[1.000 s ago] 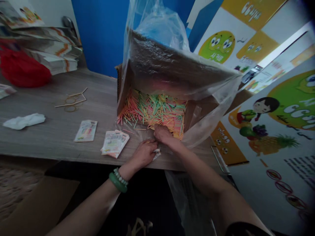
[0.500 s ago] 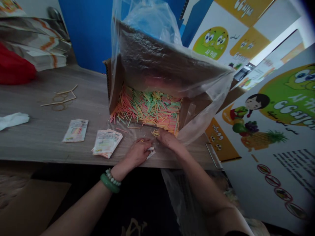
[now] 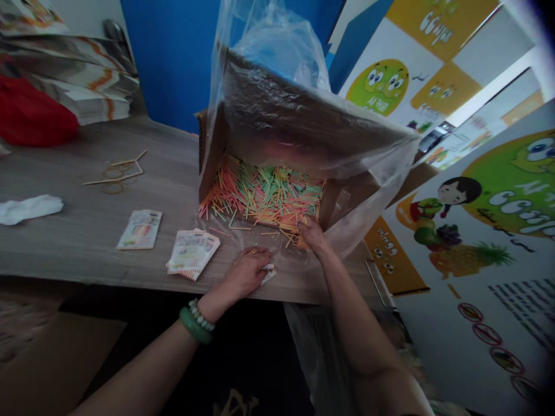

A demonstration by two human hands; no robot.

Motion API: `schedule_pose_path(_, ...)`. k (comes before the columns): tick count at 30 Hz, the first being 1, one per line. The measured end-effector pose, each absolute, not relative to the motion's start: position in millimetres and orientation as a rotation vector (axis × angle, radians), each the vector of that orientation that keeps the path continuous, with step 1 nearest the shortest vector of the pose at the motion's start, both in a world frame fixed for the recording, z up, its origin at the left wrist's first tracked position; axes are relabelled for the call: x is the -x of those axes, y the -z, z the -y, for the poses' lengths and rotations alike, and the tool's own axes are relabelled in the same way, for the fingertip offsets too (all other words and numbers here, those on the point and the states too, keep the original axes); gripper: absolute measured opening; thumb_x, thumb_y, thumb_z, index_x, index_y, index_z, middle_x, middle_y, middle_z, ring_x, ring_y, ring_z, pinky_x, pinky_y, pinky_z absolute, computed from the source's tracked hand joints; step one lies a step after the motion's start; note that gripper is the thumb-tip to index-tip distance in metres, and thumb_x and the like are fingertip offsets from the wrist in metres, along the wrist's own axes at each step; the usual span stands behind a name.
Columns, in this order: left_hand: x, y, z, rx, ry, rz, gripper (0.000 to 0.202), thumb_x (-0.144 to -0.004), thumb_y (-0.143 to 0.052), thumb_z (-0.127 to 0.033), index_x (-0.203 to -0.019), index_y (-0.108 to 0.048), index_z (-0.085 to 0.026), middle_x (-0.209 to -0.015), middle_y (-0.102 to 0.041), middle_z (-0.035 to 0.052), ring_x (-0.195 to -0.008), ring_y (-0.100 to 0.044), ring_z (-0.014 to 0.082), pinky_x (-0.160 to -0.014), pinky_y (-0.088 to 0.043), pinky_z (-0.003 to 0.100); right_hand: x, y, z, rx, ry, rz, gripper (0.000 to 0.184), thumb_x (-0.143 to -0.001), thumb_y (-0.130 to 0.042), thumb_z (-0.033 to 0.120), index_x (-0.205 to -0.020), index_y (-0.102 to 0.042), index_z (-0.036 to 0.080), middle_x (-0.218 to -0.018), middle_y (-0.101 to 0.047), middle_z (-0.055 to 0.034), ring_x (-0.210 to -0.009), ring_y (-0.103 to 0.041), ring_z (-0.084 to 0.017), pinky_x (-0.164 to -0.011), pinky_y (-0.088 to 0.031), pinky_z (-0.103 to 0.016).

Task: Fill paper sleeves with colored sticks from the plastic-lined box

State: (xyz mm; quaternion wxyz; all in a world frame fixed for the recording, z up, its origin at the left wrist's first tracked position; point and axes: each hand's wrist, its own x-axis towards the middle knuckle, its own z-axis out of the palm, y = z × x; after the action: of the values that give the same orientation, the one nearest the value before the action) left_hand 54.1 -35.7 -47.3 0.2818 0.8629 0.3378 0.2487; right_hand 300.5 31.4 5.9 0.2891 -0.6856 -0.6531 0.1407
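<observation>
My left hand (image 3: 249, 268) lies at the table's front edge, fingers closed over a small printed packet (image 3: 269, 274) that is mostly hidden beneath it. At the front opening of the carton, my right hand (image 3: 312, 234) has its fingers curled on some orange sticks. The thin coloured sticks (image 3: 271, 188), pink, green, yellow and orange, fill the bottom of the tipped, plastic-lined carton (image 3: 349, 193). Several yellow sticks (image 3: 284, 234) lie loose beside my right hand. Left of my left hand is a small stack of printed packets (image 3: 193, 254), with a single packet (image 3: 139, 229) farther left.
Rubber bands (image 3: 113, 179) and longer sticks (image 3: 141, 164) lie on the table's left side. A white cloth or glove (image 3: 30, 209), a red bag (image 3: 37, 112) and stacked packaging (image 3: 93, 86) are beyond. Printed panels (image 3: 489, 231) stand close on the right.
My right hand has moved right and slightly up, to the carton's front right corner. Yellow sticks that were at its fingers now lie on the table. The left hand stays on the packet.
</observation>
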Motion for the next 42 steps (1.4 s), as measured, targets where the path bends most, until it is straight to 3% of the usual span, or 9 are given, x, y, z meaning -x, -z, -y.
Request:
schedule_pose_path(6, -49.9, 47.5, 38.0, -2.135, -0.857, -0.863, 0.018, -0.088, -0.064, -0.016, -0.103, -0.073, -0.019, -0.121, -0.074, 0.0118, -0.121, -0.063, 0.0296, -0.108, -0.044, 0.047, -291.5, 12.5, -33.8, 1.451, -0.584, 1.432, 0.024, -0.087, -0.055, 0.048, -0.091, -0.060, 0.025, -0.083, -0.069, -0.0040, -0.085, -0.065, -0.024, -0.086, -0.050, -0.040)
schedule_pose_path(9, -40.7, 41.1, 45.8, -1.838, -1.069, -0.913, 0.013, -0.090, -0.063, -0.026, -0.098, -0.072, -0.020, -0.097, -0.075, 0.0066, -0.094, -0.067, 0.0227, -0.089, -0.050, 0.036, -279.0, 15.4, -32.9, 1.422, -0.631, 1.405, 0.028, -0.083, -0.058, 0.052, -0.083, -0.063, 0.024, -0.082, -0.068, -0.0044, -0.082, -0.065, -0.024, -0.083, -0.051, -0.039)
schedule_pose_path(13, -28.3, 22.2, 56.9, -1.367, -1.203, -1.008, 0.015, -0.083, -0.070, -0.031, -0.076, -0.062, -0.020, -0.069, -0.061, -0.0027, -0.068, -0.057, 0.0144, -0.067, -0.045, 0.026, -265.5, 14.2, -26.3, 1.355, -0.560, 1.253, 0.028, -0.083, -0.059, 0.051, -0.079, -0.061, 0.024, -0.088, -0.070, -0.0060, -0.089, -0.065, -0.023, -0.090, -0.050, -0.039)
schedule_pose_path(18, -19.5, -5.6, 60.9, -0.940, -1.162, -0.986, 0.037, -0.063, -0.085, -0.027, -0.095, -0.070, -0.018, -0.083, -0.072, -0.0002, -0.071, -0.063, 0.0149, -0.068, -0.050, 0.026, -229.6, 22.5, -13.6, 1.103, -0.841, 1.130, 0.021, -0.079, -0.063, 0.044, -0.086, -0.057, 0.025, -0.081, -0.068, -0.0015, -0.082, -0.066, -0.020, -0.087, -0.051, -0.037)
schedule_pose_path(21, -14.0, -13.3, 62.2, -0.735, -1.132, -0.999, 0.029, -0.060, -0.086, -0.029, -0.080, -0.071, -0.015, -0.075, -0.073, 0.0015, -0.065, -0.063, 0.0149, -0.063, -0.052, 0.027, -211.5, 32.1, -8.2, 1.147, -0.924, 1.174, 0.019, -0.073, -0.065, 0.038, -0.084, -0.057, 0.024, -0.077, -0.067, 0.0002, -0.079, -0.065, -0.019, -0.082, -0.049, -0.033)
schedule_pose_path(24, -8.4, -14.3, 65.9, -0.593, -1.103, -0.994, 0.023, -0.063, -0.083, -0.026, -0.078, -0.069, -0.017, -0.072, -0.072, 0.0002, -0.062, -0.065, 0.0150, -0.062, -0.054, 0.028, -208.0, 37.8, -4.5, 1.195, -0.922, 1.210, 0.022, -0.072, -0.064, 0.037, -0.089, -0.059, 0.024, -0.079, -0.067, 0.0010, -0.080, -0.064, -0.019, -0.082, -0.048, -0.032)
schedule_pose_path(32, -1.0, -8.1, 76.1, -0.855, -0.951, -0.926, 0.030, -0.076, -0.077, -0.031, -0.103, -0.070, -0.019, -0.087, -0.075, 0.0022, -0.074, -0.069, 0.0176, -0.069, -0.055, 0.028, -211.6, 33.0, 4.2, 1.256, -0.669, 1.442, 0.016, -0.087, -0.048, 0.039, -0.086, -0.056, 0.025, -0.081, -0.069, -0.0030, -0.081, -0.065, -0.021, -0.081, -0.049, -0.034)
schedule_pose_path(38, 7.1, 0.0, 68.3, -0.861, -0.858, -0.960, 0.025, -0.077, -0.076, -0.035, -0.092, -0.070, -0.017, -0.080, -0.073, 0.0034, -0.070, -0.067, 0.0194, -0.071, -0.054, 0.032, -209.9, 36.6, -3.0, 1.433, -0.615, 1.603, 0.017, -0.088, -0.047, 0.031, -0.098, -0.059, 0.025, -0.095, -0.074, -0.0060, -0.095, -0.069, -0.026, -0.092, -0.050, -0.042)
schedule_pose_path(42, 13.5, 1.9, 65.2, -0.906, -0.891, -1.020, 0.023, -0.079, -0.073, -0.036, -0.093, -0.072, -0.017, -0.082, -0.074, 0.0047, -0.074, -0.068, 0.0209, -0.071, -0.053, 0.032, -216.3, 38.8, -6.3, 1.411, -0.616, 1.638, 0.018, -0.088, -0.047, 0.033, -0.087, -0.063, 0.025, -0.093, -0.075, -0.0073, -0.095, -0.068, -0.027, -0.093, -0.050, -0.043)
